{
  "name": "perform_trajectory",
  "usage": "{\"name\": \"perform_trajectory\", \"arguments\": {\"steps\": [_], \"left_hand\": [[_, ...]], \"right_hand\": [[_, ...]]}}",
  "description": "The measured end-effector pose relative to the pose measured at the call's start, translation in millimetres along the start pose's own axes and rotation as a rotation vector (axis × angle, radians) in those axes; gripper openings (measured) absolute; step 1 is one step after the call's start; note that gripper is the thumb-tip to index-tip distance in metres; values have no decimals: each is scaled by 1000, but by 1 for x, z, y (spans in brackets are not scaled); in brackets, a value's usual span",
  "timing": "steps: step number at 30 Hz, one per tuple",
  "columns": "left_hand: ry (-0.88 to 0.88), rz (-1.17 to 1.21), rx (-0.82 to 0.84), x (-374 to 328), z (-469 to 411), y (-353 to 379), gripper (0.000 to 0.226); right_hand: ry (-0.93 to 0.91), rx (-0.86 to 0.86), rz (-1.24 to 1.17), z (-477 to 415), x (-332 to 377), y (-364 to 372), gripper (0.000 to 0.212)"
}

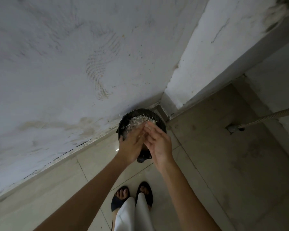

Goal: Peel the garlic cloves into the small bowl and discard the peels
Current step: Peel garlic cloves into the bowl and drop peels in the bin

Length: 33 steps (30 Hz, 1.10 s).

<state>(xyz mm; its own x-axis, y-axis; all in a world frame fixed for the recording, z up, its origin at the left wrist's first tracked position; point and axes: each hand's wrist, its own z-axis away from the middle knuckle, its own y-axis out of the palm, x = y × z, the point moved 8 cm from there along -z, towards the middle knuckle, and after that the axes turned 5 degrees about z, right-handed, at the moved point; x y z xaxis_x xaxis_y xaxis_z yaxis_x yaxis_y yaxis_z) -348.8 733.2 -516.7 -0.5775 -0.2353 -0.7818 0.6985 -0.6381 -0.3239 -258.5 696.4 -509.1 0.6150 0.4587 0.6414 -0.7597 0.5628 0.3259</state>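
Both hands meet just above the bin: left hand (131,145) and right hand (158,144), fingers straight and released, gripping nothing visible. Garlic peels (137,121) lie heaped inside the bin (162,125). Discard step, likely near done. Next: brush off clinging bits. Small bowl not in view.

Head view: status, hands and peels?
Left hand and right hand open, palms together above bin. Garlic peels piled inside. Nothing blocking.

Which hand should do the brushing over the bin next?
Probably the right hand: its fingers lie across the open left hand, both above the bin of peels.
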Motion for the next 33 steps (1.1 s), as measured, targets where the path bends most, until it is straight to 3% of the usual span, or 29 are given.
{"name": "perform_trajectory", "arguments": {"steps": [3,9,12,16,24,33], "left_hand": [[-141,-27,59,-3,13,-11,40],[-94,232,-124,-93,82,-39,29],[-72,362,-96,-152,139,-37,19],[-42,473,-14,-232,218,-17,24],[124,424,383,-362,357,133,25],[317,220,839,-440,518,377,25]], "right_hand": [[-9,-66,3,24,15,-10,26],[-22,-183,-141,113,62,-35,22],[-59,-222,-210,189,100,-42,24],[-161,-308,-264,301,145,-63,26],[-442,-660,-398,527,182,-166,23],[-703,-1098,-608,758,129,-350,24]]}}
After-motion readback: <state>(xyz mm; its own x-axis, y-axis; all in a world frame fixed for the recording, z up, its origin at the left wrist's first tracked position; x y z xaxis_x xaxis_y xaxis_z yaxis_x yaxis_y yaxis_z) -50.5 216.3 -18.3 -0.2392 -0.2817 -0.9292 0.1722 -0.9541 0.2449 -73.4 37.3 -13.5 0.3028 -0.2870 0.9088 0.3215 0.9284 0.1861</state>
